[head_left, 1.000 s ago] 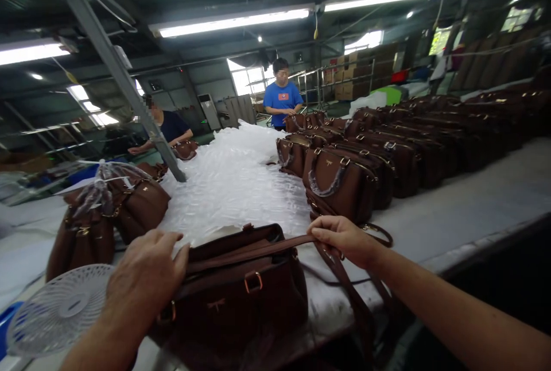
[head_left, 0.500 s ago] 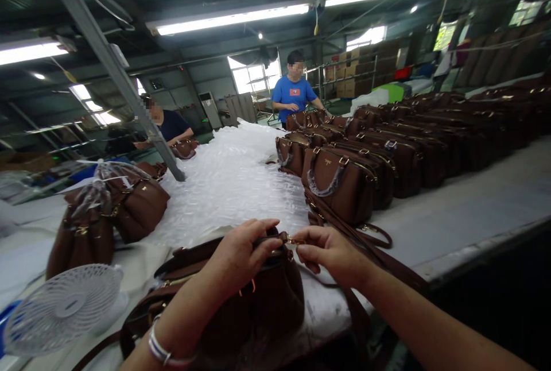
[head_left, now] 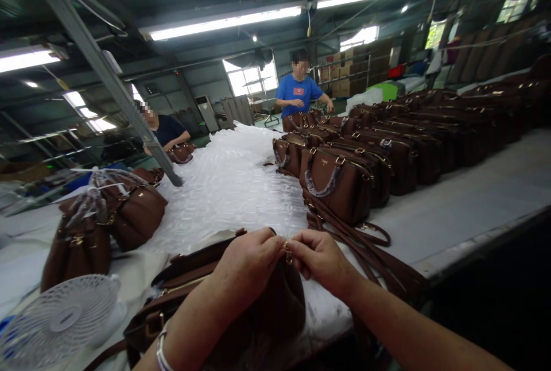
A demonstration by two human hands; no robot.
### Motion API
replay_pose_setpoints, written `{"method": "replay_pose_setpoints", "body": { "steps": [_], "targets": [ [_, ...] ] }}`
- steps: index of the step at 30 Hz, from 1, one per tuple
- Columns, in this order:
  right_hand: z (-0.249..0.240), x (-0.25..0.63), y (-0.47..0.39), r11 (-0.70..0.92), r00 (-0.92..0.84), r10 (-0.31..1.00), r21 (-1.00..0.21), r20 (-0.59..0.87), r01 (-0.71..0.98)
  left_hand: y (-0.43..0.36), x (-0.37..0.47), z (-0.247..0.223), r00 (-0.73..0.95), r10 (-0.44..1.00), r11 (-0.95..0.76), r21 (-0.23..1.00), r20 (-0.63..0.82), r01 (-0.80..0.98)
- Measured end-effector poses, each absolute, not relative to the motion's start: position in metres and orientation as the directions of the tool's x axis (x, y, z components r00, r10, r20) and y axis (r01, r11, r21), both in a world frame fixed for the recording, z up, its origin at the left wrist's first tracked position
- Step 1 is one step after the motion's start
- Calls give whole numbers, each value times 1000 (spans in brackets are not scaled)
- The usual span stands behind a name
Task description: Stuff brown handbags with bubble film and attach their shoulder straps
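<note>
The left hand [head_left: 249, 256] and right hand [head_left: 321, 259] have drawn closer, each grip narrow on the gold clasp [head_left: 288, 255], so work centres there (brown bag [head_left: 282, 305] beneath, at the near edge of the surface [head_left: 451, 204])

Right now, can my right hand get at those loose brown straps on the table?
Probably yes: the brown straps lie just beyond your right hand and nothing visible blocks the way, though its fingers are busy at the gold clasp.
</note>
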State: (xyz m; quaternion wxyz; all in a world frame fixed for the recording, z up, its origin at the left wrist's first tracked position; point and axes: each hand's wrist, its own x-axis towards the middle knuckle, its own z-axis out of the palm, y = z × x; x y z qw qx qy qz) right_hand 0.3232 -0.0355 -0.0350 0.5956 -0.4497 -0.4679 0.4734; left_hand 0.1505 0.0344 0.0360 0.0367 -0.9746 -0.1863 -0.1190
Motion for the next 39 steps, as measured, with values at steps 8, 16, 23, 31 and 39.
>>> {"method": "replay_pose_setpoints", "body": {
  "steps": [8, 16, 23, 31, 39],
  "targets": [
    [-50, 333, -39, 118, 236, 969, -974, 71, -192, 35, 150, 37, 907, 374, -896, -179, 191, 407],
    [-81, 336, -43, 134, 261, 953, -986, 156, 102, 37, 154, 42, 888, 443, -879, -132, 126, 457],
    [-81, 306, -38, 66, 291, 956, -994, 37, -89, 45, 167, 39, 896, 445, -870, -232, 13, 435],
    [-88, 299, -37, 75, 423, 902, -996, 86, 42, 50, 180, 31, 911, 408, -888, -257, -55, 382],
    [-76, 305, -51, 246, 359, 834, -866, 418, 436, 52, 185, 36, 935, 305, -938, -223, -178, 264]
  ]
}}
